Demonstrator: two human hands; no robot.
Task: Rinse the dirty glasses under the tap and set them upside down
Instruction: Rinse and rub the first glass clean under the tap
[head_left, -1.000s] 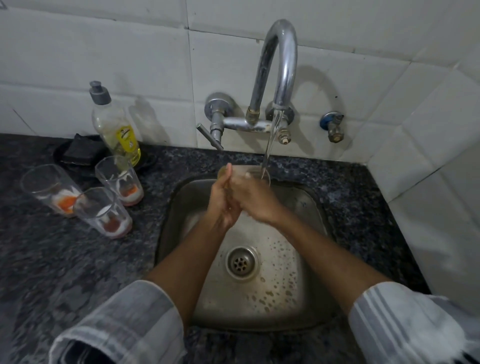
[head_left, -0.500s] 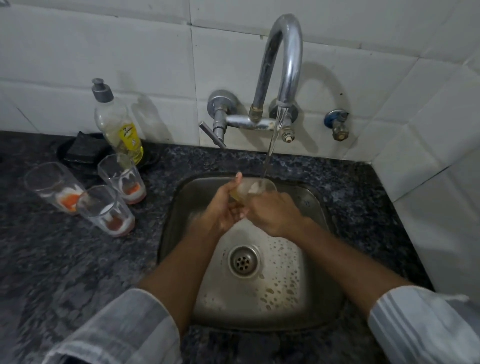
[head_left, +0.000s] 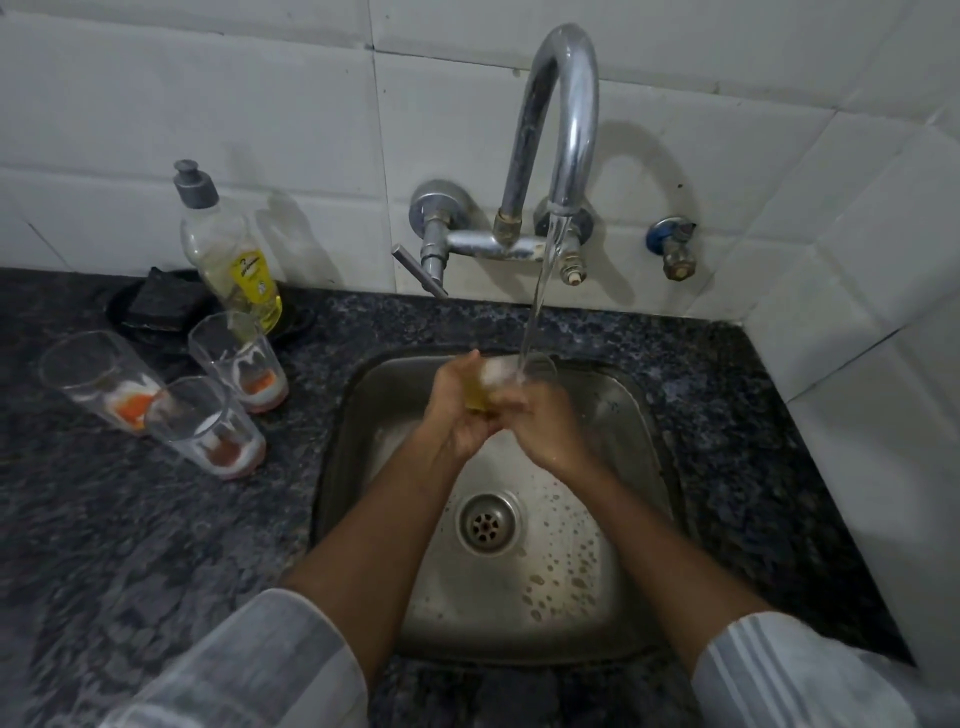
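Observation:
Water runs from the curved steel tap (head_left: 563, 119) into a clear glass (head_left: 511, 376) held upright over the steel sink (head_left: 639, 415). My left hand (head_left: 457, 410) grips the glass from its left side, and my right hand (head_left: 540, 421) grips it from the right; my fingers hide most of its lower part. The glass holds foamy, yellowish water. Three dirty glasses stand upright on the dark counter to the left: one at the far left (head_left: 98, 379), one in front (head_left: 208, 426), one behind (head_left: 239, 358), each with orange and white residue at the bottom.
A dish soap bottle (head_left: 228, 254) and a black scrub pad (head_left: 161, 301) sit against the tiled wall behind the glasses. The tap lever (head_left: 418, 270) juts out left of the spout. A second small valve (head_left: 672, 247) is on the wall at the right. The drain (head_left: 487, 524) lies below my hands.
The glass has shifted a little right, further under the stream, and both hands have turned around it. Water now foams inside the glass.

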